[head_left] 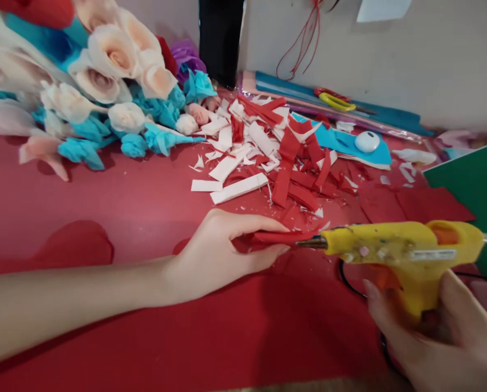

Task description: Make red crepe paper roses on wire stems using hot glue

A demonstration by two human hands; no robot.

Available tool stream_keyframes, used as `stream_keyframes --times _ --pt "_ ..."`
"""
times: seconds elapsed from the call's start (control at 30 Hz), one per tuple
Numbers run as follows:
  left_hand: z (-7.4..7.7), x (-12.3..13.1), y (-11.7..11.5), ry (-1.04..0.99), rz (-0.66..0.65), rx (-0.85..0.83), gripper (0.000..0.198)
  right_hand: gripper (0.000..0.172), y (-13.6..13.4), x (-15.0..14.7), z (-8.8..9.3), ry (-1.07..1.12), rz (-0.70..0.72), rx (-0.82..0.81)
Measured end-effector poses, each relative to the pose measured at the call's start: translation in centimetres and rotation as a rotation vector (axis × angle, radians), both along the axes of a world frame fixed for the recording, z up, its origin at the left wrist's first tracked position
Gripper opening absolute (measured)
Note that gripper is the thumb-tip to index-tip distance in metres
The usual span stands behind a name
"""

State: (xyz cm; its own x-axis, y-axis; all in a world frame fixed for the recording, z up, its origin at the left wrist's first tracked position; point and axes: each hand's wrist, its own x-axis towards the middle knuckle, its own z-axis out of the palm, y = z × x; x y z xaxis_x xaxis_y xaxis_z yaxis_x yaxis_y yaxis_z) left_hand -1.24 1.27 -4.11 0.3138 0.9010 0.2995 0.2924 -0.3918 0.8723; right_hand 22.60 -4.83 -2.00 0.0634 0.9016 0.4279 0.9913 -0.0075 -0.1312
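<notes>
My left hand (223, 253) pinches a folded red foam piece (278, 238) between thumb and fingers, low over the red surface. My right hand (435, 329) grips the handle of a yellow hot glue gun (399, 250). The gun's metal nozzle (309, 243) points left and touches the right end of the red piece. A black cord runs from under the gun.
A heap of red and white foam scraps (268, 152) lies just behind my hands. Foam roses in cream, pink and blue (104, 81) are piled at back left. Yellow-handled scissors (335, 100) and a blue foam shape with a white eye (366, 141) lie near the wall; a green sheet (476, 185) is at right.
</notes>
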Motion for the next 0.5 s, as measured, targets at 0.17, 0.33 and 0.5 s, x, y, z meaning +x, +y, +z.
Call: stream_keyframes --times 0.17,0.33,0.5 --pt "0.04 0.01 0.0 -0.019 0.007 0.017 0.014 0.029 0.11 -0.06 0.07 -0.126 0.037 0.039" --pt "-0.02 0.0 -0.08 -0.023 -0.006 0.027 0.013 0.027 0.1 -0.12 -0.01 -0.131 0.026 0.01" --pt "-0.18 -0.08 -0.15 -0.031 -0.002 0.044 0.015 0.031 0.03 0.35 -0.35 -0.071 0.012 0.01"
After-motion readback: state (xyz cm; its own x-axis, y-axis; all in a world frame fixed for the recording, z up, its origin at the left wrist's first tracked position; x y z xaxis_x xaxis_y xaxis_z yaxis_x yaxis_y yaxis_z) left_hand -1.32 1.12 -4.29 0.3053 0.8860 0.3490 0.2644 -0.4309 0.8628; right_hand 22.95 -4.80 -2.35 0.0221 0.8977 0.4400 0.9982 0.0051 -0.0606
